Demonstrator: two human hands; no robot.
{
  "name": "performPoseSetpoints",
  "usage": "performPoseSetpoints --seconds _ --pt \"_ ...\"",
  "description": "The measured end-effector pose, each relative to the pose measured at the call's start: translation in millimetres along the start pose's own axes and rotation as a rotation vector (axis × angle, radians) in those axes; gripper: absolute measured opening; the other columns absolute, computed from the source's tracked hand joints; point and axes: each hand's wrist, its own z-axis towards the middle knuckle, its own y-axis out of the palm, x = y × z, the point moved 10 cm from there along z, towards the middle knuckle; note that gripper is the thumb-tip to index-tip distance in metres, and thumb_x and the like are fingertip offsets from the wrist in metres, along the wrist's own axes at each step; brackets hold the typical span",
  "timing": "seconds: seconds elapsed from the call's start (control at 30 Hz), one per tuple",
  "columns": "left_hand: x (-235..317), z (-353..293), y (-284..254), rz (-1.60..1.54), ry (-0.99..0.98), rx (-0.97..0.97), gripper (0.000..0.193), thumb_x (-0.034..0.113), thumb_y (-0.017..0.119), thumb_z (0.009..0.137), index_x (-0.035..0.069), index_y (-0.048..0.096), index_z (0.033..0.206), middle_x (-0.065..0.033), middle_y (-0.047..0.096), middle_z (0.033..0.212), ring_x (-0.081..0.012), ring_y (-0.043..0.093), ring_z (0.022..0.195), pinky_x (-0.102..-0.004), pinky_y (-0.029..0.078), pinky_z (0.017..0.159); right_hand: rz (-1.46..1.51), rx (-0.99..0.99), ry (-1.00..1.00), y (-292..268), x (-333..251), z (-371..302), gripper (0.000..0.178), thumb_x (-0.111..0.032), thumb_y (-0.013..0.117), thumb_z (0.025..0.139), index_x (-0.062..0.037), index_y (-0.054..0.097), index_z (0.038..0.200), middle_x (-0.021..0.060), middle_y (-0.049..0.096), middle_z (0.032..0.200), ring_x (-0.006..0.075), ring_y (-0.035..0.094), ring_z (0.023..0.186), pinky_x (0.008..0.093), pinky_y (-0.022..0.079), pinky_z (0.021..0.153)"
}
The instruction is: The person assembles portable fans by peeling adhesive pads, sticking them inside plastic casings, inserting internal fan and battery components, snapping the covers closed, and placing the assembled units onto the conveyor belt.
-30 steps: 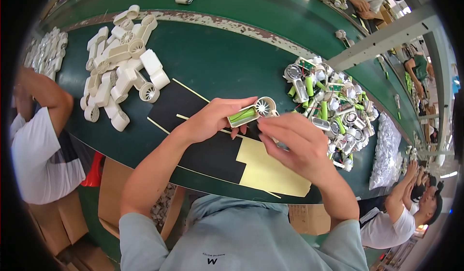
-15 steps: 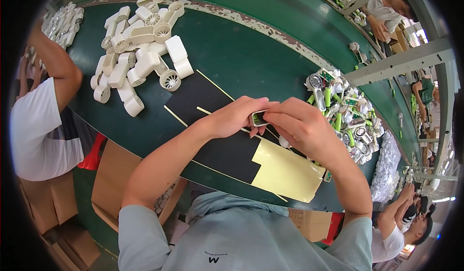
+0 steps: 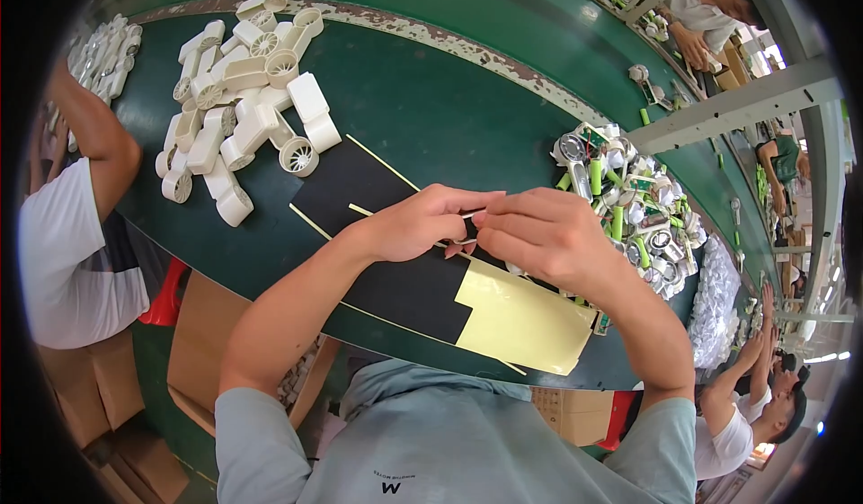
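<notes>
Just above a black foam sheet (image 3: 404, 288), my two hands meet around a small white plastic housing (image 3: 468, 227), its dark open end partly showing. My left hand (image 3: 409, 225) is closed around it, and most of its body is hidden by the fingers. The fingertips of my right hand (image 3: 548, 234) are pinched together at the opening; what they hold there, if anything, is hidden. Yellow backing paper (image 3: 530, 324) lies bare at the sheet's right end, and thin pale strips run along the black part.
White fan housings (image 3: 243, 99) are heaped at the left of the green table. To the right lie small assemblies (image 3: 643, 216) with green cells and circuit boards, beside a clear plastic bag (image 3: 717, 306). A conveyor (image 3: 503, 18) runs behind; a co-worker's arm (image 3: 99, 117) is at left.
The view has shifted slightly, so the table's things sit a little further left. My right fingers have moved over the housing's opening, and less of it shows.
</notes>
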Motion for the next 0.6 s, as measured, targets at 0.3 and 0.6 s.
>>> performPoseSetpoints --seconds 0.3,0.6 --pt "-3 -2 -4 0.063 -0.014 0.034 0.061 -0.003 0.051 0.099 0.004 0.046 0.159 -0.0029 0.065 0.097 -0.0095 0.054 0.075 -0.0264 0.049 0.071 -0.068 0.047 -0.086 7 1 -22 0.015 -0.011 0.075 0.078 -0.007 0.071 0.092 0.0075 0.077 0.105 0.0242 0.075 0.101 0.0346 0.063 0.079" --pt "-6 1 -10 0.024 -0.074 0.099 0.049 0.001 0.055 0.1 0.001 0.059 0.149 -0.0026 0.067 0.091 -0.0056 0.054 0.073 -0.0232 0.046 0.065 0.09 -0.047 0.172 15 23 -9 0.02 -0.012 0.073 0.076 -0.0073 0.066 0.095 0.0063 0.067 0.092 0.0257 0.07 0.092 0.0363 0.057 0.075"
